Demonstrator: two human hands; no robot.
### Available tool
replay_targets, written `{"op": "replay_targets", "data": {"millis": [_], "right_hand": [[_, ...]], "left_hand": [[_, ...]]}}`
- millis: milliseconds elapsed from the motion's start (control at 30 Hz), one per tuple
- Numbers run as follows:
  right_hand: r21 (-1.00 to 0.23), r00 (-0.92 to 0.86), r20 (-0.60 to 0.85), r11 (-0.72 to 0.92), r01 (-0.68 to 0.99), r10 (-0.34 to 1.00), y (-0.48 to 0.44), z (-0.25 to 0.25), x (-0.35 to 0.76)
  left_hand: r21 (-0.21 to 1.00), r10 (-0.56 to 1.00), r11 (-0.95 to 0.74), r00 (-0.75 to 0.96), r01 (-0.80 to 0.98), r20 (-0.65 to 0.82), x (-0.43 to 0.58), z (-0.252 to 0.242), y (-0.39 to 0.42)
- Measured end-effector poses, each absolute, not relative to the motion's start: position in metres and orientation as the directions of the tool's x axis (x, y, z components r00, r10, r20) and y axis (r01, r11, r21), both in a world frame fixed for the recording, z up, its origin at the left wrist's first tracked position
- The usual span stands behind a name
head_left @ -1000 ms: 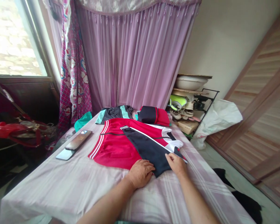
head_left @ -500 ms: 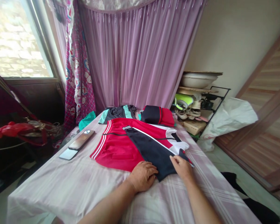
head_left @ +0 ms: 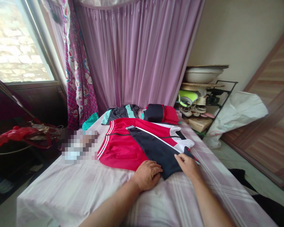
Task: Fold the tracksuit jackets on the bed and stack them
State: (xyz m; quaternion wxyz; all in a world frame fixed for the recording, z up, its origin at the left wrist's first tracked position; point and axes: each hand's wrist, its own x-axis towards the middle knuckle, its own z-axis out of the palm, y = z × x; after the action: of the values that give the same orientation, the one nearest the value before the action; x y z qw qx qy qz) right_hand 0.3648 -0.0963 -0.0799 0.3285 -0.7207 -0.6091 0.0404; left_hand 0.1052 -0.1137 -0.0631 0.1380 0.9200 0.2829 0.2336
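Note:
A red, black and white sports jacket [head_left: 132, 143] lies flat on a bed covered by a pale pink checked sheet [head_left: 80, 189]. Its black sleeve [head_left: 156, 151] is folded across the red body toward me. My left hand [head_left: 146, 174] rests on the sleeve's near end, knuckles up and fingers curled down onto the cloth. My right hand [head_left: 188, 165] lies on the sleeve's right edge, fingertips pressing the fabric next to the white panel. Neither hand lifts the cloth.
Folded clothes lie at the bed's far end: a black and teal piece [head_left: 119, 112] and a dark red bundle [head_left: 161, 114]. A blurred object [head_left: 79, 146] lies on the bed's left. A shoe rack [head_left: 201, 101] with a basin, a white bag [head_left: 236, 113] and purple curtains [head_left: 137, 53] stand around.
The view has shifted a little, so the bed sits lower and more to the right. Both hands stay on the black sleeve in nearly the same places.

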Motion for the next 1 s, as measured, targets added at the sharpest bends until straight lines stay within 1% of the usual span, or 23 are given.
{"op": "replay_targets", "data": {"millis": [400, 667, 1000], "right_hand": [[-0.54, 0.275, 0.33, -0.059, 0.839, 0.903, -0.0956, -0.0822, 0.3634], [-0.528, 0.289, 0.324, -0.081, 0.846, 0.901, -0.0977, -0.0801, 0.3623], [-0.511, 0.288, 0.352, -0.075, 0.856, 0.891, -0.0958, -0.0862, 0.3663]], "left_hand": [[0.403, 0.595, -0.793, 0.725, 0.458, 0.346, 0.1048, -0.0639, -0.1136], [0.421, 0.6, -0.785, 0.726, 0.454, 0.337, 0.1054, -0.0636, -0.113], [0.423, 0.595, -0.788, 0.728, 0.447, 0.34, 0.1057, -0.0638, -0.1122]]}}
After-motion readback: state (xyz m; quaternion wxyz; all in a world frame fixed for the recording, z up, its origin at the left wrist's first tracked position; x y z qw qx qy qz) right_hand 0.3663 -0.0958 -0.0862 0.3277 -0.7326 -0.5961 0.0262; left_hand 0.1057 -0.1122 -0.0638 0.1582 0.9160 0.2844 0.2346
